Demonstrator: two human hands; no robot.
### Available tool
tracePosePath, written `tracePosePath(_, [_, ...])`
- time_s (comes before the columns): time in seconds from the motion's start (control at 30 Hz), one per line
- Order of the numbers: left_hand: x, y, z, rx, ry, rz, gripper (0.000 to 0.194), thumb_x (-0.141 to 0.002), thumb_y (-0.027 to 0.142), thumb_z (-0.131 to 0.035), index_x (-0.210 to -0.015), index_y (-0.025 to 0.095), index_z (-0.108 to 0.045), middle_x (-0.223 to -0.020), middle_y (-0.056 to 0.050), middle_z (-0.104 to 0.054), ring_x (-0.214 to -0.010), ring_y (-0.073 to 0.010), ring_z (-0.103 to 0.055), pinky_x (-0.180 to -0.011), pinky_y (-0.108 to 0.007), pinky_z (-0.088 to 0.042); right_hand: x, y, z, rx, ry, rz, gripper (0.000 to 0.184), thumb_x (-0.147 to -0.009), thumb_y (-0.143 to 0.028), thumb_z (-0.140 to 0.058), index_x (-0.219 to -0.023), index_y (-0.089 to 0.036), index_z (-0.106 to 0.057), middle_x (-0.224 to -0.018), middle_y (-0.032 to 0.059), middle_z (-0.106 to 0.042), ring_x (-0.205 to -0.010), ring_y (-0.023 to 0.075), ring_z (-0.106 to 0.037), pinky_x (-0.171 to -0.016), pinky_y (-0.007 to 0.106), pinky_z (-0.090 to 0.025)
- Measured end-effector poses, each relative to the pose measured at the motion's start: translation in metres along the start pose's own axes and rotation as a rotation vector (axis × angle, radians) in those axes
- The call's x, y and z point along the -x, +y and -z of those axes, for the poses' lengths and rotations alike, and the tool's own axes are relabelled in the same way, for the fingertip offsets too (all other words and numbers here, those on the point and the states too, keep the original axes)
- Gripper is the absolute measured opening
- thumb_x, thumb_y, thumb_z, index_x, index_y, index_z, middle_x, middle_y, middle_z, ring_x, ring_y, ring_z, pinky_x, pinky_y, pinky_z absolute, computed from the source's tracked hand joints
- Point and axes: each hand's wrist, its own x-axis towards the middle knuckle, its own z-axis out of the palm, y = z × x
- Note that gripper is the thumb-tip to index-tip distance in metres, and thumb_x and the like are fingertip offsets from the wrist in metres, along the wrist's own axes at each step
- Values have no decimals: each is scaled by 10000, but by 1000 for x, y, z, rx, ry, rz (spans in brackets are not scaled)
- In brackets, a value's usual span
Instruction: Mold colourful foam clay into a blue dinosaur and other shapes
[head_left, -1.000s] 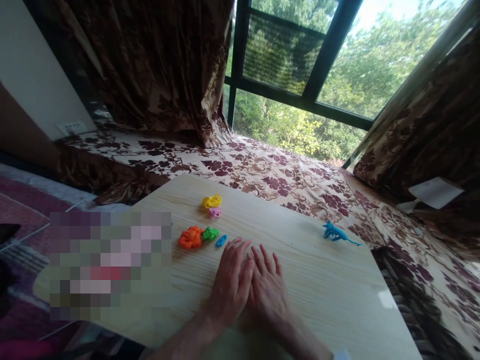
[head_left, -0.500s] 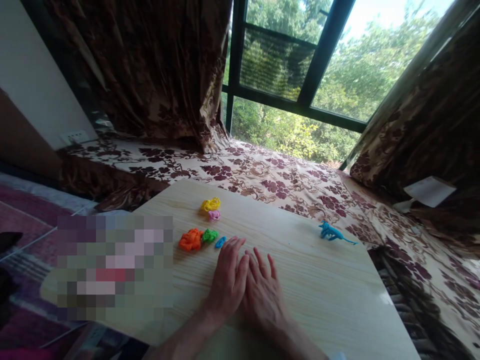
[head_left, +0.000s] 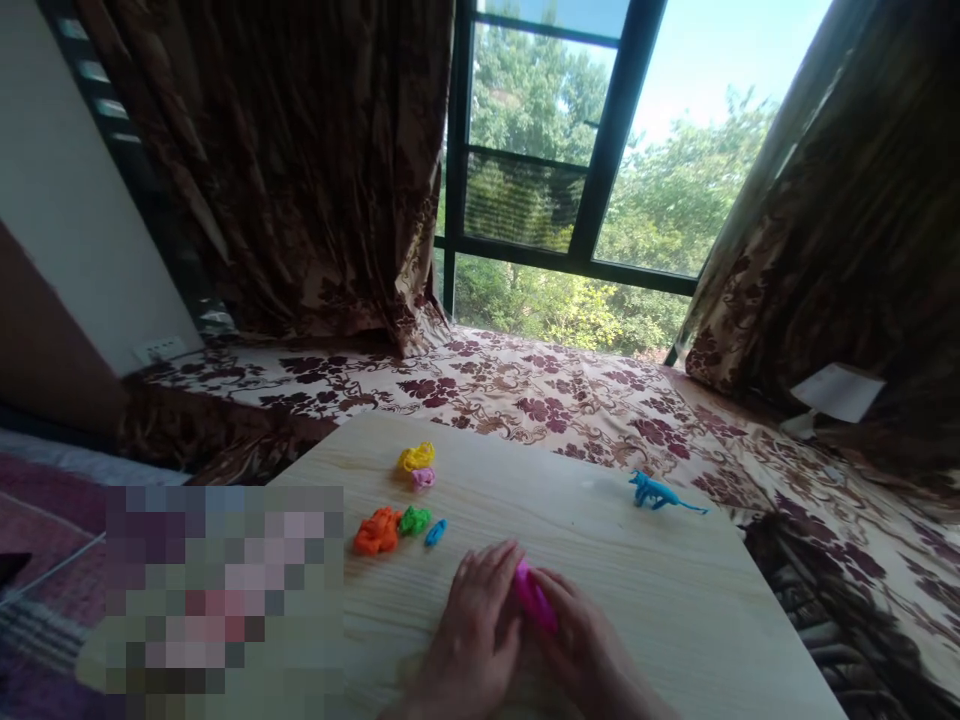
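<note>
A bright magenta, soft-looking lump [head_left: 535, 598] sits between my two hands over the table. My right hand [head_left: 592, 645] has its fingers closed along the lump's right side. From the left, the bent fingers of my left hand [head_left: 476, 625] press together against its other edge, and part of the lump is hidden by them. Left of the hands lie a small blue loop [head_left: 436, 532], a green tangled clump [head_left: 414, 520] and a larger orange clump [head_left: 377, 531]. Farther back, a yellow stringy clump [head_left: 416, 457] touches a small pale pink one [head_left: 423, 479].
A blue four-legged animal figure with a long tail [head_left: 660, 492] stands at the table's far right. The wooden table [head_left: 675, 620] borders a flower-patterned window seat [head_left: 510, 390]. A pixelated patch [head_left: 225, 590] covers the table's left side. A white lamp [head_left: 838, 391] stands beyond, at right.
Both hands, flat and side by side before, have curled and parted slightly, and the magenta lump now shows between them. The view has tilted up; the other clumps and the blue figure stay put.
</note>
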Motion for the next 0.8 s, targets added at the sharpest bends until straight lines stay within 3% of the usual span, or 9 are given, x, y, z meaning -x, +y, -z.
tracePosePath(0.1, [-9,12,14,56,-61,-13,469,-786,152,-496,-1241,258,-454,-1214,-48,-541,-1155,-217,-458,-1085,-490,-169,2,-8,3,-174,91,-74,493,-789,-89,-489,-1251,-262,-470,-1178,63,-583,-953,175,-599,-802,289,-504])
tracePosePath(0.2, [-15,25,31,231,-114,158,215,-815,308,-506,-983,223,-608,-948,-37,-628,-932,-204,-562,-950,-407,-372,5,-19,14,-230,130,-66,494,-770,-77,-510,-1228,-259,-484,-1226,72,-527,-827,136,-615,-716,255,-517])
tracePosePath(0.27, [-16,32,41,402,-208,291,250,-826,386,-482,-916,203,-626,-849,-32,-634,-821,-189,-576,-772,-315,-456,7,-29,21,-217,128,-14,485,-748,-68,-537,-1195,-252,-505,-1122,56,-565,-755,116,-600,-683,241,-506])
tracePosePath(0.37, [-17,38,52,661,-361,378,295,-814,403,-496,-965,186,-626,-804,-21,-634,-738,-163,-568,-656,-255,-446,8,-44,27,-170,135,-12,330,-738,-84,-572,-1037,-224,-570,-834,1,-600,-714,117,-570,-668,232,-480])
tracePosePath(0.6, [-19,41,59,979,-566,457,333,-816,404,-498,-841,103,-638,-679,-35,-594,-584,-117,-513,-565,-239,-408,12,-69,35,-96,13,-3,239,-734,-108,-572,-937,-228,-607,-798,-16,-590,-670,95,-550,-611,197,-429])
tracePosePath(0.7, [-17,43,57,1079,-586,483,333,-825,393,-482,-822,95,-630,-639,-31,-572,-552,-113,-509,-548,-242,-404,13,-69,27,-18,69,-35,188,-669,-68,-555,-800,-198,-589,-668,-38,-552,-588,87,-509,-551,198,-386])
tracePosePath(0.8, [-16,47,53,1092,-533,502,334,-825,389,-476,-772,93,-622,-602,-20,-551,-519,-101,-481,-517,-228,-383,13,-66,17,21,169,-67,151,-643,-62,-530,-719,-190,-555,-609,-50,-510,-538,79,-468,-513,195,-357])
